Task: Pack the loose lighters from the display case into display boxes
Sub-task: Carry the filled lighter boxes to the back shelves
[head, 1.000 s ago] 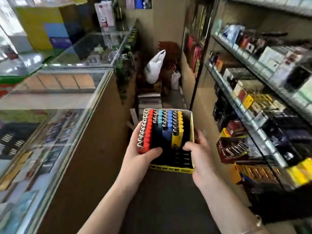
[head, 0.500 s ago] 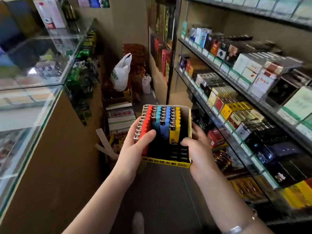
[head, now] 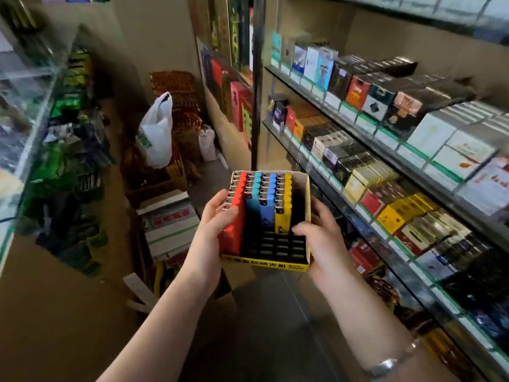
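I hold a yellow-fronted cardboard display box (head: 297,266) in mid-air in front of me. It carries rows of lighters: red (head: 234,216), teal (head: 254,197), blue (head: 267,213) and yellow (head: 283,219). The near slots of its black grid are empty. My left hand (head: 217,230) grips the box's left side, thumb lying over the red lighters. My right hand (head: 321,238) grips the right side, thumb on the grid near the yellow row. The glass display case (head: 24,128) is at the left edge.
Glass shelves (head: 358,125) packed with cigarette packs line the right. A white plastic bag (head: 155,133), stacked cartons (head: 168,219) and boxes crowd the floor at the aisle's far end. The brown back of the counter (head: 55,312) bounds the left.
My view has swung right, away from the glass case toward the shelves. The box stays in both hands in the same grip, carried along with me.
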`<state>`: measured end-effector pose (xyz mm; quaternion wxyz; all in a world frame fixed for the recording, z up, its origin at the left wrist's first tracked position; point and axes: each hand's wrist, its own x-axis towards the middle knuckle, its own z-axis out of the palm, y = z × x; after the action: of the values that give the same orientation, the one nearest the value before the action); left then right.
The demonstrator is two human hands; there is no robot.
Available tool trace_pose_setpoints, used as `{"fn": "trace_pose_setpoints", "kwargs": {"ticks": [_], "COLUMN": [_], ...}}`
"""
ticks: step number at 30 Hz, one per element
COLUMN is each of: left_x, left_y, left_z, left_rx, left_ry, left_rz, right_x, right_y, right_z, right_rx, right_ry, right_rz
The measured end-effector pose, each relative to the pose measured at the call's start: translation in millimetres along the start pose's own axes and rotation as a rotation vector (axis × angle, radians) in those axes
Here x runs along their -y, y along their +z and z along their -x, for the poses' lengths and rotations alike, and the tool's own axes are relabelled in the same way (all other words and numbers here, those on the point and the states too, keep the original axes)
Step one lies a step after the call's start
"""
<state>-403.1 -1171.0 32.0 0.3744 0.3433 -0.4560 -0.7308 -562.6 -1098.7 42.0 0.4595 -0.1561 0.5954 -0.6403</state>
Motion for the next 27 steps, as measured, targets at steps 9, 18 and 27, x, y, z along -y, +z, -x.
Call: {"fn": "trace_pose_setpoints", "kwargs": {"ticks": [9, 18, 27], "left_x": [29.5, 60.3, 131.2], "left_y": [-10.4, -3.8, -33.1], "left_z": [-128.3, -251.5, -382.8], "left_rx": [-0.057, -0.043, 0.036], "left_ry": [-0.145, -0.185, -0.372], "left_rz": [0.048, -0.046, -0.063], "right_x": [3.6, -19.1, -71.2], "right_y": [8.4, 2.2, 8.3], "right_z": [-148.5, -295.7, -420.7], "right_rx": [-0.035, 0.013, -0.247], "right_ry": [0.066, 0.281, 0.384], "right_rz": [0.121, 0.362, 0.2]}}
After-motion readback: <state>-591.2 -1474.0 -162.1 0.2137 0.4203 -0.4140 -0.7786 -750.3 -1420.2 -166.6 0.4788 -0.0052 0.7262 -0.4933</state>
